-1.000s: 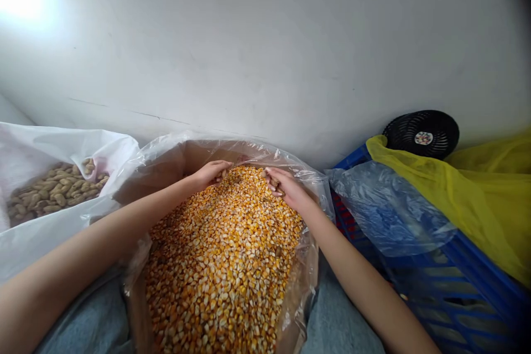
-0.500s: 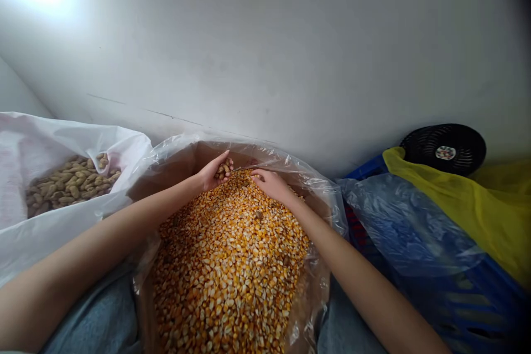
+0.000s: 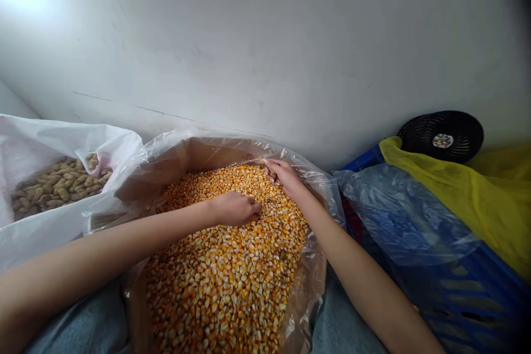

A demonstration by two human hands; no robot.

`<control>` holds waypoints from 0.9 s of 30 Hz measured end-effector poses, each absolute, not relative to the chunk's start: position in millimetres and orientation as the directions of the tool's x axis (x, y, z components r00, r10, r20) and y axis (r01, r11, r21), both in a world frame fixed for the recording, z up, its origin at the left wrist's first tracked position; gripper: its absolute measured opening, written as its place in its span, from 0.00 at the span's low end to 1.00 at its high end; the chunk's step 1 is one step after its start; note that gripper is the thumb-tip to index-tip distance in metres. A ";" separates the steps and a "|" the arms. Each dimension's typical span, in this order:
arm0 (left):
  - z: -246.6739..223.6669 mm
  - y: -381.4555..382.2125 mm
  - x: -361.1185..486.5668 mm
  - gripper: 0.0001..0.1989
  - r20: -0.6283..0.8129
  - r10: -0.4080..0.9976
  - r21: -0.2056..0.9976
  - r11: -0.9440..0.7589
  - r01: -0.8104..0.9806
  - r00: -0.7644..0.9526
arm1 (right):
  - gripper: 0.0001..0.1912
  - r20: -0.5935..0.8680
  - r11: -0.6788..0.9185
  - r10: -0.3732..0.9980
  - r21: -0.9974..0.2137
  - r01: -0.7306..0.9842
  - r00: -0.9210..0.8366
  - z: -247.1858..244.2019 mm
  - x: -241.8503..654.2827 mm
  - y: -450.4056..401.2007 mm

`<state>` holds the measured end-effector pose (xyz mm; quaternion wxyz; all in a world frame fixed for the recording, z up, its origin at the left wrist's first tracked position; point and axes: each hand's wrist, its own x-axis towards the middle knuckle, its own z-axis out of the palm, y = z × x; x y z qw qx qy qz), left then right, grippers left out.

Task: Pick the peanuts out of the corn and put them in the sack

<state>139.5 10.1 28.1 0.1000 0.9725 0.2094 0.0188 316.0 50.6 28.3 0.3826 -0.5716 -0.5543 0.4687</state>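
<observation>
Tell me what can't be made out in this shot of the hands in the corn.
All in the head view:
- Small bit in the right hand's grip: too small to identify.
- Left hand: fingertips hidden by the corn kernels.
- Cardboard box: floor buried by kernels, near side cut off by the lower edge.
- Blue crate: inside hidden by the clear plastic bag.

Landmark: plastic-lined cardboard box (image 3: 166, 168) of dried corn kernels (image 3: 224, 287). My left hand (image 3: 234, 208) pressed into kernels mid-box. My right hand (image 3: 282, 176) pinching small tan piece (image 3: 262, 160) near far rim. Left of box: white sack (image 3: 50, 144) of unshelled peanuts (image 3: 58, 188). Right of box: blue crate (image 3: 464, 298).
</observation>
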 end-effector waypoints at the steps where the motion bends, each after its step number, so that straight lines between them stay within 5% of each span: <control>1: 24.6 7.1 141.5 0.16 -0.028 0.419 0.160 -0.894 0.418 0.907 | 0.16 -0.134 -0.125 0.990 -0.979 0.162 -0.049 28.8 317.4 49.0; 6: 13.7 7.9 144.0 0.15 -0.104 0.555 0.198 -0.802 0.564 0.826 | 0.14 -0.196 -0.197 0.980 -0.980 -0.022 -0.041 26.5 313.1 44.0; 16: 28.8 14.5 130.0 0.13 -0.324 0.629 0.720 -0.321 0.615 0.707 | 0.15 -0.222 -0.221 0.975 -0.975 -0.034 0.003 18.8 309.2 40.5; 21: 78.2 6.8 90.2 0.15 -0.163 0.762 0.769 -0.300 0.565 0.627 | 0.15 -0.224 -0.224 0.975 -0.971 0.083 0.003 10.4 309.8 35.9; 24: 118.3 5.5 20.2 0.16 0.078 0.916 0.713 -0.326 0.620 0.392 | 0.16 -0.166 -0.157 0.986 -0.955 0.252 -0.014 21.8 301.9 36.8; 27: 146.0 9.1 -70.1 0.19 0.020 0.993 0.597 -0.106 0.795 0.118 | 0.17 -0.013 0.021 0.996 -0.926 0.377 -0.087 56.6 264.8 45.7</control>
